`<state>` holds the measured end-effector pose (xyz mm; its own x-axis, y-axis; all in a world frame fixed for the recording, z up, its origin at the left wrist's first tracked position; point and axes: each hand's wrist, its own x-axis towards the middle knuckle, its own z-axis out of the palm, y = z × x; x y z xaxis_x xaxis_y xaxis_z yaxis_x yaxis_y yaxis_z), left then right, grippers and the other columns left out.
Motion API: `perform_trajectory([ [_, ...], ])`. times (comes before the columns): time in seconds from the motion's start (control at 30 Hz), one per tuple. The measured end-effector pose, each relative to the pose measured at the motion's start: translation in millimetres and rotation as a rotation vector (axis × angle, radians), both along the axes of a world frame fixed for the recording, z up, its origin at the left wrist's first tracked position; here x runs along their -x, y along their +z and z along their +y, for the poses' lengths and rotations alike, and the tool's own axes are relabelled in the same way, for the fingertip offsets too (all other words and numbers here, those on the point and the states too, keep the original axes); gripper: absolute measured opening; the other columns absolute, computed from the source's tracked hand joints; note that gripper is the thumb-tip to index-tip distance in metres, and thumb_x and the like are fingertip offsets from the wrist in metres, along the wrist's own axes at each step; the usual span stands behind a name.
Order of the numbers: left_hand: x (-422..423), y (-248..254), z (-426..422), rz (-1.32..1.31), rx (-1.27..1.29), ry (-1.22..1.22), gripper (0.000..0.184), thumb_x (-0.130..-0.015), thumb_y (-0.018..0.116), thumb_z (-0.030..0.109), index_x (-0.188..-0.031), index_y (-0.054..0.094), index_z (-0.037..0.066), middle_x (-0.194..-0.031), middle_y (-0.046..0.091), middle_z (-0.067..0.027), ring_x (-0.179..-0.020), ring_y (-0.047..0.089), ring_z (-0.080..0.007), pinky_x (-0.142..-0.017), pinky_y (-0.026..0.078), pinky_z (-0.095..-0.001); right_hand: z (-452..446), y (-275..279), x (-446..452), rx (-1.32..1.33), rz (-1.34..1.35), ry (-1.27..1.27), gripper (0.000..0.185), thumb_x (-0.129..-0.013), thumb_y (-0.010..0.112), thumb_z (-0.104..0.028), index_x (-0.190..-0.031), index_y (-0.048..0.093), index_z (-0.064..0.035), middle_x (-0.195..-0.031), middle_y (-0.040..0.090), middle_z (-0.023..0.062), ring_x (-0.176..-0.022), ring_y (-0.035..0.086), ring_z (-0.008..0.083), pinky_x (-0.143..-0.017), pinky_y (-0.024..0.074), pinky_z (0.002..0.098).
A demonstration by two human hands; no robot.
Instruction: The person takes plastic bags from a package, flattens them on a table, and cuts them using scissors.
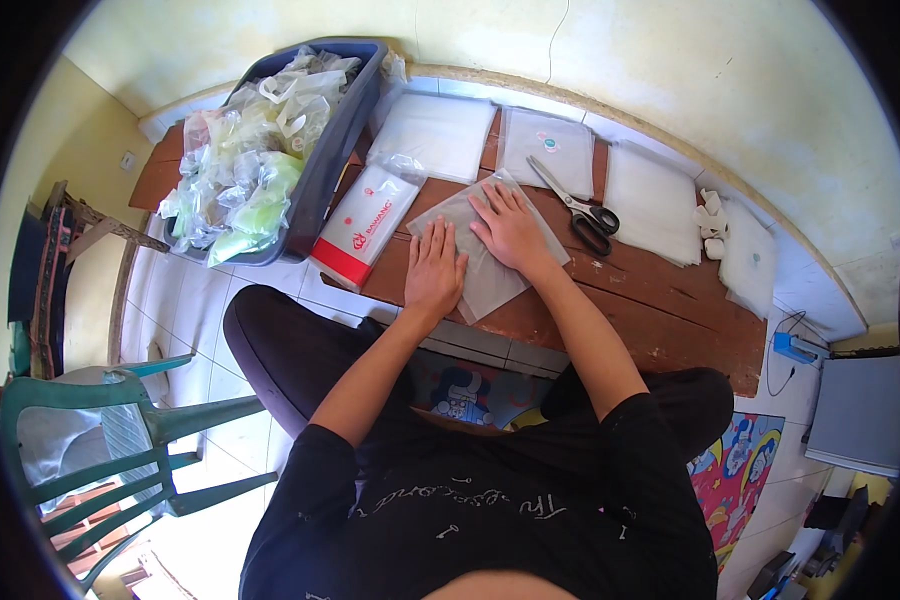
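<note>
A translucent plastic bag [495, 285] lies flat and turned at an angle on the low brown wooden table [670, 320]. My left hand [435, 268] rests on its left side, fingers stretched out. Higher up on the same bag, my right hand [510, 225] presses flat with its fingers extended. Black-handled scissors [577, 205] lie just right of my right hand, blades partly apart. To the left of my left hand is a red and white packet [368, 222] with "BAWANG" printed on it.
A dark blue tub [345, 120] heaped with crumpled plastic bags [255, 150] stands at left. Along the wall lie plastic stacks [432, 135], [652, 200], a printed bag [547, 150] and another stack [748, 255] beside crumpled white pieces [711, 220]. A green chair [155, 440] is lower left.
</note>
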<state>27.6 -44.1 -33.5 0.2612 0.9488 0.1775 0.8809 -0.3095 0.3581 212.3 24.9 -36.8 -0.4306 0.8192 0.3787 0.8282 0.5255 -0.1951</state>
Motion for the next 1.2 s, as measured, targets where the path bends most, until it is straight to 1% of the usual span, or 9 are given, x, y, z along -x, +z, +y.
perform_trajectory([
  [0.23,-20.7,-1.8,9.2,-0.016,-0.024,-0.007,0.062,-0.101,0.045,0.033,-0.151,0.030,-0.001,-0.158,0.027,-0.0206,-0.149,0.023,-0.0341,-0.120,0.016,-0.0530,0.1,0.8,0.5,-0.008,0.003,-0.004,0.050,-0.098,0.052,-0.040,-0.138,0.055,-0.0108,-0.149,0.045,0.0183,-0.141,0.038,0.0372,-0.116,0.0269,0.0501],
  [0.3,-26.4,-3.0,11.5,0.033,0.019,0.011,0.064,-0.102,0.041,0.037,-0.152,0.029,0.000,-0.161,0.022,-0.0178,-0.150,0.019,-0.0315,-0.121,0.013,-0.0504,0.5,0.9,0.4,-0.010,0.004,-0.005,0.049,-0.098,0.052,-0.039,-0.138,0.055,-0.0109,-0.148,0.046,0.0182,-0.140,0.038,0.0373,-0.116,0.0271,0.0501],
  [0.4,-28.4,-2.8,11.7,0.073,0.052,0.028,0.064,-0.103,0.038,0.040,-0.153,0.028,0.001,-0.162,0.020,-0.0166,-0.151,0.017,-0.0306,-0.121,0.013,-0.0499,1.1,-0.2,-1.5,0.001,0.009,0.002,0.049,-0.098,0.051,-0.039,-0.137,0.055,-0.0107,-0.148,0.046,0.0183,-0.140,0.039,0.0373,-0.116,0.0275,0.0503],
  [0.63,-28.4,-2.1,11.8,0.086,0.048,0.025,0.064,-0.102,0.039,0.040,-0.152,0.028,0.000,-0.162,0.022,-0.0176,-0.151,0.018,-0.0314,-0.121,0.014,-0.0510,0.8,-0.7,-1.4,-0.008,0.002,0.003,0.049,-0.098,0.051,-0.040,-0.138,0.055,-0.0105,-0.149,0.045,0.0187,-0.140,0.039,0.0376,-0.116,0.0271,0.0507],
  [0.7,-28.4,-1.0,12.5,0.100,0.089,0.028,0.065,-0.103,0.035,0.042,-0.153,0.027,0.002,-0.163,0.018,-0.0150,-0.152,0.014,-0.0295,-0.122,0.010,-0.0493,0.9,-0.9,-1.2,-0.008,-0.002,0.005,0.050,-0.098,0.051,-0.040,-0.138,0.055,-0.0106,-0.149,0.045,0.0186,-0.140,0.039,0.0376,-0.116,0.0268,0.0507],
  [0.8,-28.7,-0.7,12.2,0.125,0.094,0.034,0.065,-0.103,0.035,0.043,-0.154,0.026,0.002,-0.164,0.017,-0.0143,-0.152,0.014,-0.0293,-0.122,0.010,-0.0497,0.0,1.0,-0.9,-0.020,0.016,0.013,0.048,-0.099,0.050,-0.039,-0.136,0.056,-0.0090,-0.148,0.046,0.0187,-0.138,0.040,0.0396,-0.116,0.0280,0.0505],
  [0.9,-29.9,-1.4,12.0,0.120,0.062,0.034,0.066,-0.102,0.038,0.041,-0.154,0.026,0.002,-0.163,0.019,-0.0158,-0.151,0.016,-0.0315,-0.121,0.012,-0.0516,-0.7,1.7,-1.1,-0.017,0.014,0.013,0.048,-0.099,0.050,-0.039,-0.136,0.056,-0.0089,-0.148,0.046,0.0188,-0.138,0.040,0.0397,-0.116,0.0279,0.0505],
  [1.1,-33.0,2.8,11.4,0.194,0.101,0.057,0.069,-0.102,0.035,0.045,-0.156,0.022,0.005,-0.165,0.015,-0.0116,-0.152,0.011,-0.0291,-0.122,0.009,-0.0491,3.4,0.0,-4.2,0.010,-0.001,0.013,0.050,-0.098,0.050,-0.041,-0.139,0.054,-0.0115,-0.150,0.044,0.0175,-0.141,0.038,0.0367,-0.117,0.0268,0.0505],
  [1.2,-33.7,5.9,10.9,0.205,0.115,0.059,0.069,-0.102,0.034,0.046,-0.156,0.021,0.005,-0.165,0.014,-0.0114,-0.152,0.010,-0.0292,-0.122,0.008,-0.0492,5.8,-1.5,-6.6,0.013,0.006,0.036,0.051,-0.098,0.051,-0.042,-0.139,0.054,-0.0118,-0.150,0.044,0.0173,-0.140,0.039,0.0362,-0.116,0.0275,0.0500],
])
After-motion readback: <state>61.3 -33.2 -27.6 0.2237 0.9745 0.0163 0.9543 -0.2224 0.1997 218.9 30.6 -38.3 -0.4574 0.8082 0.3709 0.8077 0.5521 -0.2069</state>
